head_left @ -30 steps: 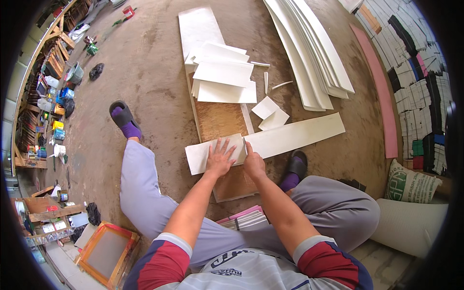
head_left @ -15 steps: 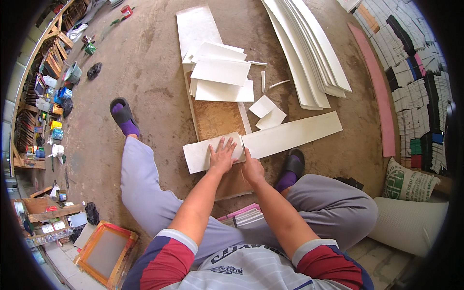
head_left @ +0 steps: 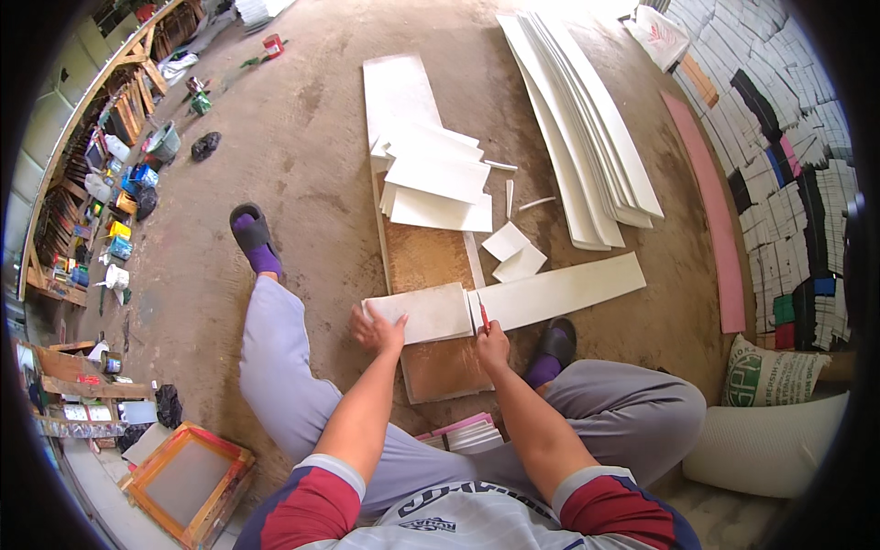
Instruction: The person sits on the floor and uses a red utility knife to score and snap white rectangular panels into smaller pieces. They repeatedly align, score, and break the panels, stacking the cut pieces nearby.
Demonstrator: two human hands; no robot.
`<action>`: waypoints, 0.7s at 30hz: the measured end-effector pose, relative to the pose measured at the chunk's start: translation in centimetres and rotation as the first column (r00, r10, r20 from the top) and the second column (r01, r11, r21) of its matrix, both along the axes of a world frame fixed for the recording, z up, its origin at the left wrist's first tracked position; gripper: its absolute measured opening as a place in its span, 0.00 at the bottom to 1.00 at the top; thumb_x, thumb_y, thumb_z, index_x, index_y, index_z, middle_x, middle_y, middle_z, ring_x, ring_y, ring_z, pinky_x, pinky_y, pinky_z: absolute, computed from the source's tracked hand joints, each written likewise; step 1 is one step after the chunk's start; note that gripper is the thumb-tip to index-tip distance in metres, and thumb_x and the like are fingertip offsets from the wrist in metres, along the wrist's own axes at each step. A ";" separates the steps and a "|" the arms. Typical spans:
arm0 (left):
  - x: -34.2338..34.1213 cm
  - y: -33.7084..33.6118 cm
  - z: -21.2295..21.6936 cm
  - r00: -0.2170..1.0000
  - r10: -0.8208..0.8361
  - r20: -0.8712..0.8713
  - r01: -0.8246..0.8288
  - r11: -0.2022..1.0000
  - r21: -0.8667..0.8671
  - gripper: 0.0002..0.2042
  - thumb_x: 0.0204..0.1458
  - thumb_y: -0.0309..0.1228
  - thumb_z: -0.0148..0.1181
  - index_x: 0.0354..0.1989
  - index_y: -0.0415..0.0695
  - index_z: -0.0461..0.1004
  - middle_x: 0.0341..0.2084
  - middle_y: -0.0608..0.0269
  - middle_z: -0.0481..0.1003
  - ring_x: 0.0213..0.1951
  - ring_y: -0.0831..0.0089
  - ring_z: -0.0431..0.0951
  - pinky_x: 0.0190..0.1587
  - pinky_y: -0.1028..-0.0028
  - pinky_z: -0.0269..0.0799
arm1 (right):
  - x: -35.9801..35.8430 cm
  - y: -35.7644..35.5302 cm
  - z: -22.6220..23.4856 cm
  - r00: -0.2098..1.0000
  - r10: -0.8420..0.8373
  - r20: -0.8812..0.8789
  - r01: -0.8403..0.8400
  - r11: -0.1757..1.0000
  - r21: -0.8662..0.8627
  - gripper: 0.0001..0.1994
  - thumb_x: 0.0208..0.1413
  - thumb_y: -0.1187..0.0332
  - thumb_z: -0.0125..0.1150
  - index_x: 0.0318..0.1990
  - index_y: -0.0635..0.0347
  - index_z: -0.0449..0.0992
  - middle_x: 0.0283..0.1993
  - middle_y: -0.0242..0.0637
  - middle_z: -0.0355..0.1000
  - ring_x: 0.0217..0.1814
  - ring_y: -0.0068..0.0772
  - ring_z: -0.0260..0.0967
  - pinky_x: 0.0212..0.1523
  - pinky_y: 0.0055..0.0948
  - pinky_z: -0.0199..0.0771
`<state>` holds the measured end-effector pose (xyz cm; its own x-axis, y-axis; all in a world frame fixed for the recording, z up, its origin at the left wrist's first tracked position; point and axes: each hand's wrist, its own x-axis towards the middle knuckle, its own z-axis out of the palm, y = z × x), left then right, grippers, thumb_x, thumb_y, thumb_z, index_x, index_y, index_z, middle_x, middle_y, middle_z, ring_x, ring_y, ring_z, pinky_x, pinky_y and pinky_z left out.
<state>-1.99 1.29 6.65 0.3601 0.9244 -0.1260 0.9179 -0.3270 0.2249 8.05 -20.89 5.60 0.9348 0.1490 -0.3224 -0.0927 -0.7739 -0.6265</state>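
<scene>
The person sits on the floor with a brown cutting board (head_left: 431,266) running toward twelve o'clock between the legs. Across it lies a long white strip (head_left: 559,291), its cut-off square piece (head_left: 426,313) lying just at nine o'clock of the cut line. The left hand (head_left: 378,328) lies with fingers spread on the near corner of that piece, pressing it flat. The right hand (head_left: 492,345) is closed around a small red-handled knife (head_left: 482,313), blade pointing to twelve o'clock at the seam. A stack of cut sheets (head_left: 438,179) sits farther along the board. The risk seems to be the blade wandering or slipping: the left fingers lie near the cut, and the strip's far end is unheld, so it could pivot and spoil the edge.
</scene>
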 end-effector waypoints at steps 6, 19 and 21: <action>-4.1 4.2 -4.0 0.958 0.276 0.078 -0.210 0.860 -0.465 0.45 0.46 0.56 0.74 0.66 0.38 0.63 0.64 0.42 0.69 0.64 0.48 0.71 0.64 0.54 0.69 | 0.2 3.2 -1.3 0.998 0.014 -0.069 -0.014 1.000 0.006 0.15 0.62 0.59 0.62 0.48 0.62 0.77 0.43 0.54 0.78 0.49 0.58 0.76 0.50 0.49 0.73; -2.6 6.2 -8.5 0.675 0.478 0.561 -0.365 0.878 -0.310 0.25 0.65 0.46 0.56 0.54 0.32 0.74 0.49 0.39 0.78 0.51 0.45 0.78 0.54 0.55 0.72 | 5.3 5.2 0.8 0.774 0.117 -0.622 0.455 0.580 0.675 0.08 0.62 0.65 0.69 0.40 0.55 0.76 0.26 0.25 0.68 0.19 0.20 0.64 0.19 0.24 0.69; -2.4 6.2 -7.9 0.661 0.497 0.562 -0.395 0.867 -0.302 0.24 0.66 0.46 0.56 0.51 0.32 0.75 0.46 0.38 0.78 0.49 0.44 0.79 0.52 0.54 0.72 | 6.0 6.9 1.7 0.827 0.078 -0.556 0.419 0.573 0.704 0.06 0.62 0.67 0.68 0.40 0.56 0.76 0.27 0.25 0.69 0.19 0.21 0.67 0.21 0.25 0.72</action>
<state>-4.42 7.47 -1.25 -0.0467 0.9836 -0.1741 0.5927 0.1676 0.7878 14.10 -14.02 7.25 0.7155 0.4208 -0.5576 -0.6353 0.0599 -0.7699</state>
